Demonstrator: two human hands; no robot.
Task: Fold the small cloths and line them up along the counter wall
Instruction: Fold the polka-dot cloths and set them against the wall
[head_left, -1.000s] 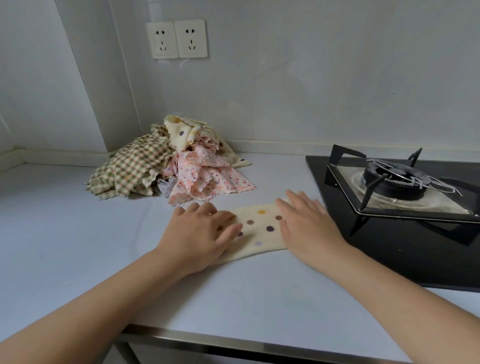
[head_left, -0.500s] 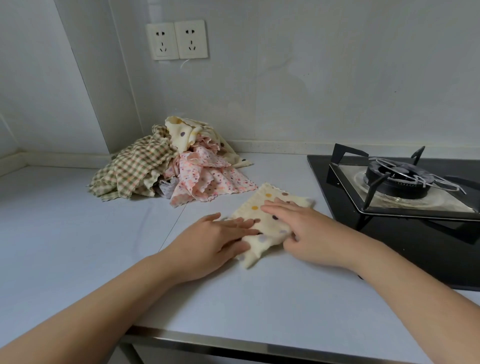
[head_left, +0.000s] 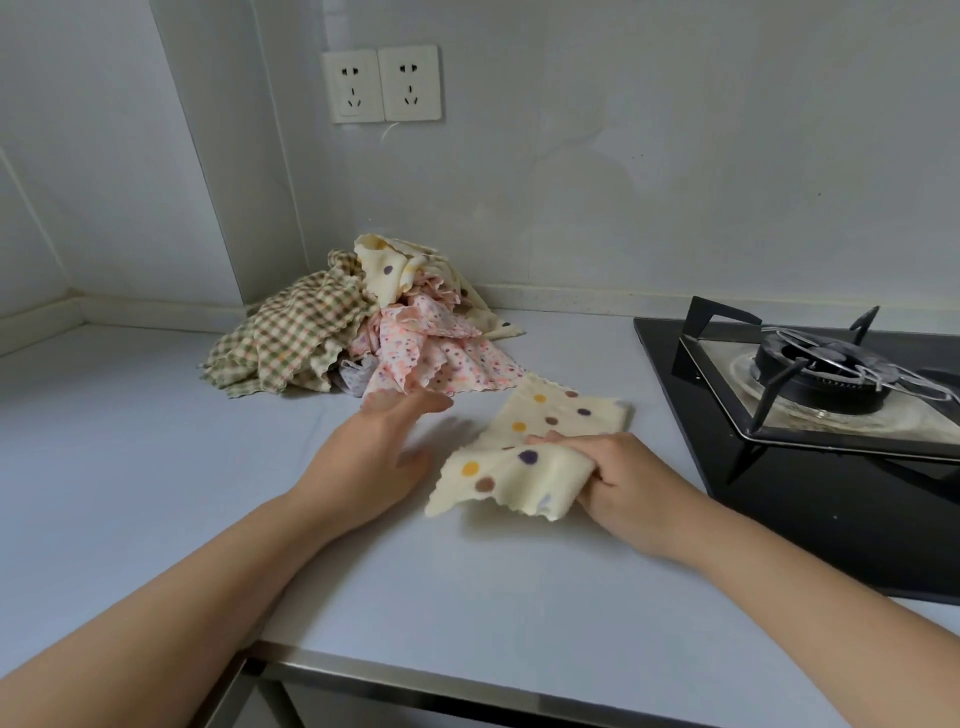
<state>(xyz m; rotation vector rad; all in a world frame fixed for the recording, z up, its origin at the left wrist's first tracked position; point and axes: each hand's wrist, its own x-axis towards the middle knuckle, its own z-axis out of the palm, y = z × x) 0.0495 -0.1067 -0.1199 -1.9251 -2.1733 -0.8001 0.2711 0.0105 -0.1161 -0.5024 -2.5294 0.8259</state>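
Note:
A cream cloth with coloured dots (head_left: 524, 457) lies folded on the white counter (head_left: 156, 467), its near edge lifted. My right hand (head_left: 618, 483) pinches that near right corner, fingers closed on the fabric. My left hand (head_left: 379, 452) hovers just left of the cloth, palm down and fingers spread, touching nothing. Behind it, near the wall corner, sits a heap of unfolded cloths (head_left: 358, 338): a green checked one, a pink flowered one and another cream dotted one on top.
A black gas hob (head_left: 810, 467) with a metal burner stand (head_left: 821, 374) fills the counter's right side, close to my right hand. Two wall sockets (head_left: 384, 85) sit above the heap. The counter's front edge runs just below my forearms.
My right hand has closed on the dotted cloth's near corner and raised it. My left hand has come off the cloth and moved left and away, toward the heap.

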